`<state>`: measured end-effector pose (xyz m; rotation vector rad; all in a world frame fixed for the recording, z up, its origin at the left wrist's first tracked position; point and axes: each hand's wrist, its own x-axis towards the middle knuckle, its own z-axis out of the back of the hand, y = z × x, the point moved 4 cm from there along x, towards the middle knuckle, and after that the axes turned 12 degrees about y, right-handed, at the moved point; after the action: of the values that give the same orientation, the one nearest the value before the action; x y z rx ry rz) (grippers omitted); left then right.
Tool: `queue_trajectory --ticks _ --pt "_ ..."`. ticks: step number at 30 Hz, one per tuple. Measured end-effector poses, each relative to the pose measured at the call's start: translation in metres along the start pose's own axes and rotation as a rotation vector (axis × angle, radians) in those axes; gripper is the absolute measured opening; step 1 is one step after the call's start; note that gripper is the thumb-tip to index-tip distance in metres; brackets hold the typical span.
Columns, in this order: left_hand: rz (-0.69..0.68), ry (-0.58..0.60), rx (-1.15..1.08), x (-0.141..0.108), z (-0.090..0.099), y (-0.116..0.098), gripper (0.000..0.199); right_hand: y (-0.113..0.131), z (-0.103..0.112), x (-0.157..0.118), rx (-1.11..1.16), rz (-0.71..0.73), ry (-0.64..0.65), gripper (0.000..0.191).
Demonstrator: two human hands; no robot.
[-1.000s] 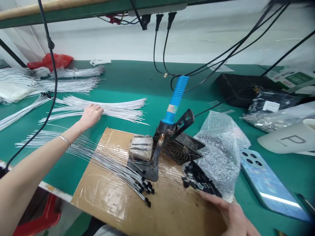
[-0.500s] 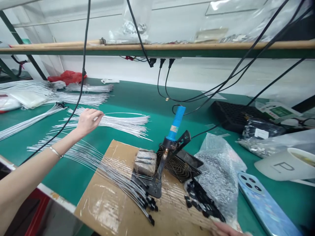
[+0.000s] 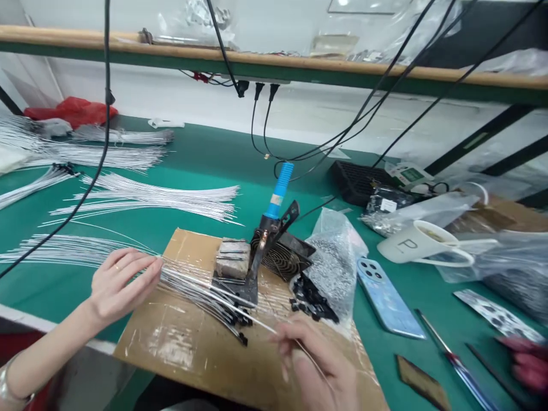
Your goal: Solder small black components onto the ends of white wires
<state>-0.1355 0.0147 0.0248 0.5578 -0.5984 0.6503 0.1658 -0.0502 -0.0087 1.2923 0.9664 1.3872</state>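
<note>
A thin silvery-white wire (image 3: 240, 311) stretches slantwise over the cardboard between my two hands. My left hand (image 3: 122, 285) is closed, pinching the wire at its fingertips, just above a bundle of similar wires (image 3: 197, 299). That bundle lies partly on the cardboard sheet (image 3: 171, 354), its black-tipped ends (image 3: 240, 334) toward the right. Lower right, my right hand (image 3: 319, 357) closes its thumb and fingers on the wire; motion blurs it slightly. Beyond the hands stands a blue-handled tool (image 3: 280, 188) in a dark metal stand, beside a grey block (image 3: 232, 260) with thin rods on it.
Small black pieces (image 3: 314, 299) lie by a clear plastic bag (image 3: 336, 257). To the right are a phone (image 3: 387, 297), a white mug (image 3: 402, 245) and a screwdriver-like tool (image 3: 454, 357). More wires (image 3: 162, 197) lie farther back. A black cable (image 3: 107, 103) hangs at left.
My left hand has come down from the rear wire pile to the front bundle. My right hand has moved into view and now grips the wire. The camera has turned right.
</note>
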Motion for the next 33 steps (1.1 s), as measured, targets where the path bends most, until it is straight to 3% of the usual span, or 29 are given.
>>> queue_trajectory --ticks 4,15,21,24,27,30,33 --pt "-0.058 0.034 -0.010 0.000 -0.004 -0.014 0.017 -0.004 -0.013 0.001 0.050 -0.111 -0.019 0.042" --pt "-0.037 0.071 -0.085 -0.017 -0.013 -0.009 0.023 -0.012 -0.002 -0.004 0.082 -0.191 -0.062 0.038" --pt "-0.028 0.109 -0.123 -0.026 -0.020 -0.012 0.025 -0.013 -0.004 -0.003 -0.010 -0.093 0.050 0.035" --pt "0.054 0.189 -0.273 -0.017 -0.018 -0.034 0.032 -0.010 -0.012 -0.001 -0.120 0.054 0.191 0.028" --pt "0.208 0.354 -0.634 0.004 -0.017 -0.071 0.040 -0.012 -0.022 -0.002 -0.186 0.139 0.288 0.024" --pt "0.325 0.516 -0.856 0.026 -0.023 -0.106 0.036 -0.018 -0.028 -0.005 -0.195 0.141 0.291 0.022" --pt "0.458 0.666 -1.054 0.035 -0.037 -0.125 0.023 -0.026 -0.027 -0.007 -0.186 0.098 0.251 0.022"
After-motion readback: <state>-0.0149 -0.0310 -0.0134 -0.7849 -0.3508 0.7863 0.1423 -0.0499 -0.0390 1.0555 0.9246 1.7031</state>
